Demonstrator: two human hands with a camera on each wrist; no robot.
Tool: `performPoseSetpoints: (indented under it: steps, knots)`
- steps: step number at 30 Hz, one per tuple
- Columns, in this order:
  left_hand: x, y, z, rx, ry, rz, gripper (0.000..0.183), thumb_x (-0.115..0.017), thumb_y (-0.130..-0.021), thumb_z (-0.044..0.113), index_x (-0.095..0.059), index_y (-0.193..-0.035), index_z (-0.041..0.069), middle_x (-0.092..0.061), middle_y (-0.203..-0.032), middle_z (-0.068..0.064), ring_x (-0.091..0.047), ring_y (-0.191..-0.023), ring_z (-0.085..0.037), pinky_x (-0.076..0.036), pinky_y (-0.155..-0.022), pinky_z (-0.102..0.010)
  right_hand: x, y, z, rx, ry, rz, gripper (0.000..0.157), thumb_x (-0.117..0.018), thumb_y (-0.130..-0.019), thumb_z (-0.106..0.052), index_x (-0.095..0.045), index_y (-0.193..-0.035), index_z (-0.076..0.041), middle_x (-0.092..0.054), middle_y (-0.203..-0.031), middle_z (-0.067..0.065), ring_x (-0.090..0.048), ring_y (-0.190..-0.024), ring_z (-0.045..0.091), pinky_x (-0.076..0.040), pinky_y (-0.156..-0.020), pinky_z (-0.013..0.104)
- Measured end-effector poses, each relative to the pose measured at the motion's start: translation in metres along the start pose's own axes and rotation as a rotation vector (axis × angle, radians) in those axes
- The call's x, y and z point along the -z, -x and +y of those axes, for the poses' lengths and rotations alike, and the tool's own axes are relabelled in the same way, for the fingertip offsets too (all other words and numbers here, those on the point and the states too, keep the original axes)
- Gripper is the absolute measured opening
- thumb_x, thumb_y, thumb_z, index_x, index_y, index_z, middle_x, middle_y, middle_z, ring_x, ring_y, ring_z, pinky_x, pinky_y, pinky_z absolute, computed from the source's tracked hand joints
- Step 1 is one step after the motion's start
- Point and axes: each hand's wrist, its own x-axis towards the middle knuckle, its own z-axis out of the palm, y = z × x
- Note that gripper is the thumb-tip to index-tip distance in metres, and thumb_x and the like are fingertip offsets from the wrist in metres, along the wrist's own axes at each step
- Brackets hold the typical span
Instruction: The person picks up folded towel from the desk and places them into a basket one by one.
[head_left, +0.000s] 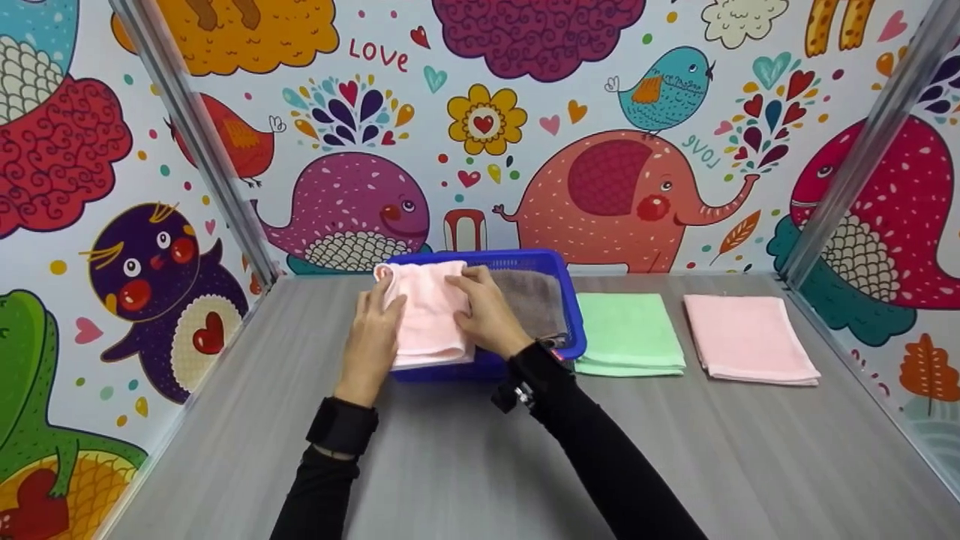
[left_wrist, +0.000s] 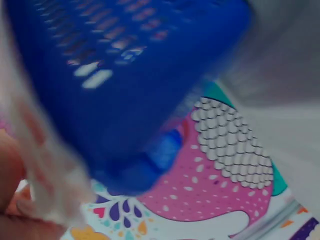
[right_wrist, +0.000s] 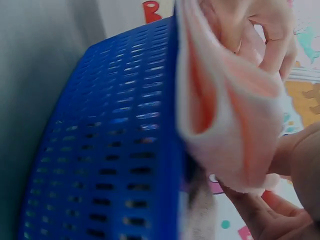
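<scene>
— Black sleeves (head_left: 611,454) near; left hand (head_left: 369,337) and right hand (head_left: 489,311) both grasping folded pink towel (head_left: 431,311) over blue perforated basket's (head_left: 574,319) left side. Risk?
— Uneven release could spill its folds open.

Basket (head_left: 574,319) on table (head_left: 630,442), before wall (head_left: 491,206), left of two towels (head_left: 628,330) (head_left: 750,337).

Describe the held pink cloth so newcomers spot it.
Find the blue basket on the grey table. Over its left part, the left hand and right hand hold the folded pink cloth. The other pink cloth lies right of the green cloth; only this one is held.
</scene>
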Motion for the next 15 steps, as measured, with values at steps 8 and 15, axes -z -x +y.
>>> performPoseSetpoints:
  steps: [8, 15]
  knots:
    - [-0.014, 0.002, -0.012, 0.067, -0.014, -0.04, 0.036, -0.06, -0.085, -0.02, -0.071, -0.117, -0.009, -0.054, -0.144, -0.028, -0.056, -0.113, -0.046, -0.055, -0.096, -0.055, -0.032, -0.008, 0.002, 0.002, 0.161, -0.119, 0.045, -0.071, -0.085, 0.007, -0.066, -0.13, 0.005, -0.058, -0.133, 0.024, -0.067, -0.11, 0.039, -0.056, -0.097, 0.047]
    - [-0.021, -0.009, -0.015, 0.105, 0.039, -0.053, 0.017, -0.066, -0.087, -0.013, -0.075, -0.096, -0.002, -0.058, -0.128, -0.02, -0.057, -0.113, -0.041, -0.056, -0.093, -0.052, -0.034, -0.016, 0.003, -0.051, 0.214, -0.197, 0.027, -0.071, -0.084, 0.008, -0.08, -0.107, -0.002, -0.063, -0.13, 0.018, -0.067, -0.112, 0.034, -0.055, -0.1, 0.042]
